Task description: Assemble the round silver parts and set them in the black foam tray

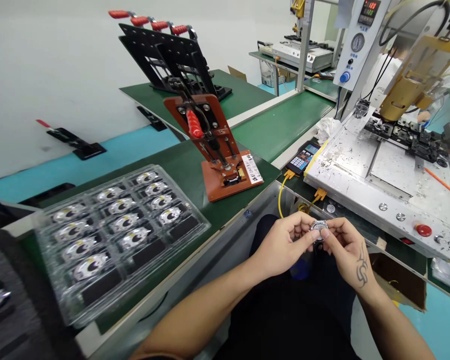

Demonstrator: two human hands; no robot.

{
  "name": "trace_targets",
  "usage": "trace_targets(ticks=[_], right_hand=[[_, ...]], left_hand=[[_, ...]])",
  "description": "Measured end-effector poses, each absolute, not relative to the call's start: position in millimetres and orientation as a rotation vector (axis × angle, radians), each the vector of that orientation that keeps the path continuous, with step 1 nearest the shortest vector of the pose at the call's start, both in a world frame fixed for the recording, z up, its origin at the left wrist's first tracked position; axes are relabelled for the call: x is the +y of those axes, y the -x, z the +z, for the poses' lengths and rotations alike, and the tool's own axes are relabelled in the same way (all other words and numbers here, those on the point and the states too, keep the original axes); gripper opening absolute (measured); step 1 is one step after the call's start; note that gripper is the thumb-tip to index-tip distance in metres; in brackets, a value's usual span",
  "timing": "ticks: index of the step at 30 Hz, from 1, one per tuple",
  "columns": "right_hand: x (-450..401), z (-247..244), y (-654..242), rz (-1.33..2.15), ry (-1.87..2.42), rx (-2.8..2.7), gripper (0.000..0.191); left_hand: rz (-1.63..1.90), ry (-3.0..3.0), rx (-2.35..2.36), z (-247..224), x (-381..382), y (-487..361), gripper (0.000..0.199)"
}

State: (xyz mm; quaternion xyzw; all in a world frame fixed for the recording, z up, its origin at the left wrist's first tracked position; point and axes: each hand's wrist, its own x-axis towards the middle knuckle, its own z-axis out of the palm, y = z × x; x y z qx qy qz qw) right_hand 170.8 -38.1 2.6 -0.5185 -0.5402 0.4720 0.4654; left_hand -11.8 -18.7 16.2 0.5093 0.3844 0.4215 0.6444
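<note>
Dark shirt (288, 320) closest. Right of transparent tray (140, 273): left hand (281, 245), right hand (343, 248), fingers pinching silver case (318, 226), likely mid-handling; tray's silver parts (126, 223) (finished? I can't tell) untouched.

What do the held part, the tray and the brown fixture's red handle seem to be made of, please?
Held part: probably polished metal, judging by its silvery shine, though plated plastic could look similar.
Tray: likely clear, glossy plastic; its walls look see-through and glint.
Red handle: perhaps glossy plastic or rubber; its surface looks ribbed.
</note>
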Motion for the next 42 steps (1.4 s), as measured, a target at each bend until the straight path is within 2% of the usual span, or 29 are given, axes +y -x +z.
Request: trace_targets(ticks=[7, 9, 11, 15, 17, 19, 22, 24, 28, 30, 32, 35, 38, 40, 42], right_hand=[[-28.7, 2.4, -176.0, 1.108, 1.248, -1.461, 0.027], [-21.9, 4.3, -180.3, 1.050, 1.164, -1.624, 0.036], [-13.5, 9.2, -183.1, 0.918, 1.056, -1.864, 0.048], [5.3, 24.4, -179.5, 0.580, 0.850, -2.216, 0.041], [15.3, 31.0, -174.3, 0.486, 0.765, -2.260, 0.045], [25.8, 35.6, -168.8, 0.412, 0.720, -2.248, 0.046], [40.4, 39.9, -161.7, 0.354, 0.751, -2.165, 0.041], [47.9, 41.0, -158.5, 0.372, 0.779, -2.123, 0.038], [57.9, 39.0, -153.3, 0.448, 0.802, -2.056, 0.036], [63.2, 39.1, -147.3, 0.490, 0.813, -2.032, 0.034], [71.2, 42.5, -136.3, 0.549, 0.819, -2.019, 0.032], [88.8, 50.7, -111.0, 0.664, 0.796, -1.996, 0.032], [107.9, 50.6, -85.9, 0.726, 0.774, -1.990, 0.036], [118.3, 41.4, -76.2, 0.748, 0.787, -2.001, 0.038], [126.9, 26.1, -72.8, 0.789, 0.801, -2.024, 0.039]], left_hand=[[0.980, -1.227, 0.916, 14.8, -15.4, 12.8, 0.026], [0.989, -1.257, 0.939, 14.5, -12.3, 15.2, 0.026], [0.996, -1.297, 0.963, 15.3, -10.6, 18.5, 0.025], [0.990, -1.437, 1.048, 29.3, -11.4, 32.0, 0.022], [1.004, -1.590, 1.090, 47.4, -7.8, 47.3, 0.022], [1.134, -1.821, 1.155, 72.1, 3.9, 70.7, 0.023], [1.554, -2.186, 1.272, 106.9, 38.0, 116.2, 0.018], [1.615, -2.396, 1.227, 118.7, 65.0, 144.1, 0.025], [1.267, -2.632, 1.218, 120.5, 96.4, 167.6, 0.054], [1.333, -2.573, 1.272, 127.1, 98.5, 163.9, 0.057], [1.570, -2.372, 1.319, 145.8, 101.0, 157.9, 0.058], [1.822, -1.951, 1.285, 186.4, 121.2, 160.1, 0.050], [1.788, -1.699, 1.153, 208.9, 152.8, 187.5, 0.030], [1.810, -1.670, 1.171, 200.0, 163.5, 216.8, 0.015], [1.819, -1.708, 1.384, 172.3, 158.2, 246.7, 0.012]])
